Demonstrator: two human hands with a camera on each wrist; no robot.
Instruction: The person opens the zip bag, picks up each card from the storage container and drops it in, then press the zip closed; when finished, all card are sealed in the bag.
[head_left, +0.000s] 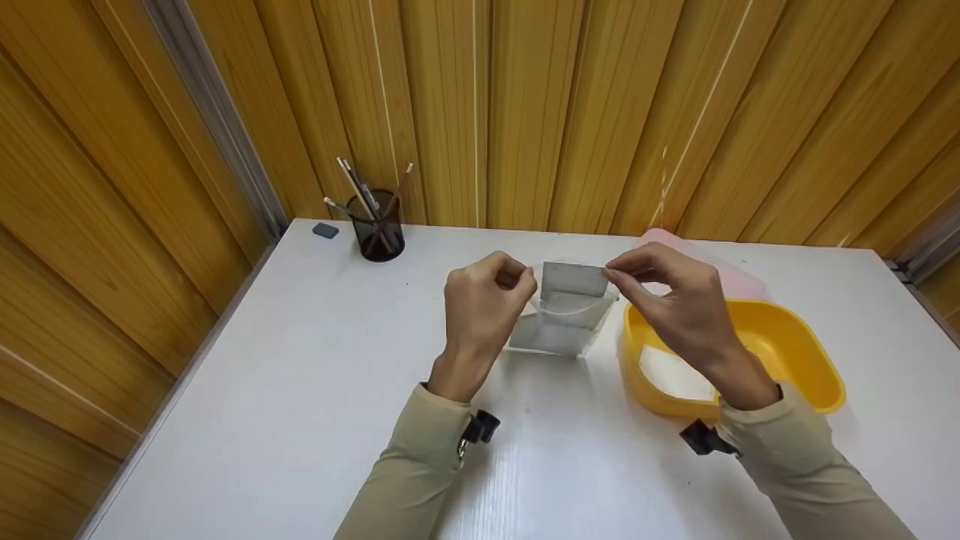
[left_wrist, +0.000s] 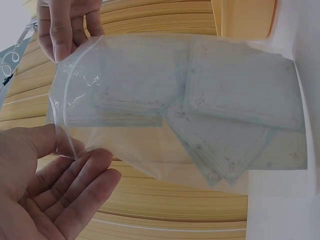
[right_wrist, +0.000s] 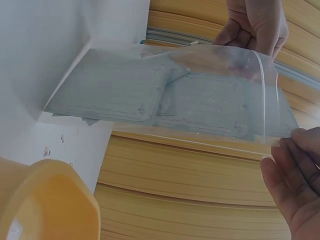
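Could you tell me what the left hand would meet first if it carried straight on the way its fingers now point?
Probably the right hand: the left hand pinches the clear bag and points across its top edge, though depth is unclear.

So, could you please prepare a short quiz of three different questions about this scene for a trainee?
1. True or false: both hands hold the clear plastic bag by its top edge.
2. Which thing stands beside the right hand? A) yellow basin B) red bucket C) green tray
3. What does the black cup at the table's far left corner contain?

Key:
1. True; the left hand pinches it too.
2. A
3. Pens or pencils.
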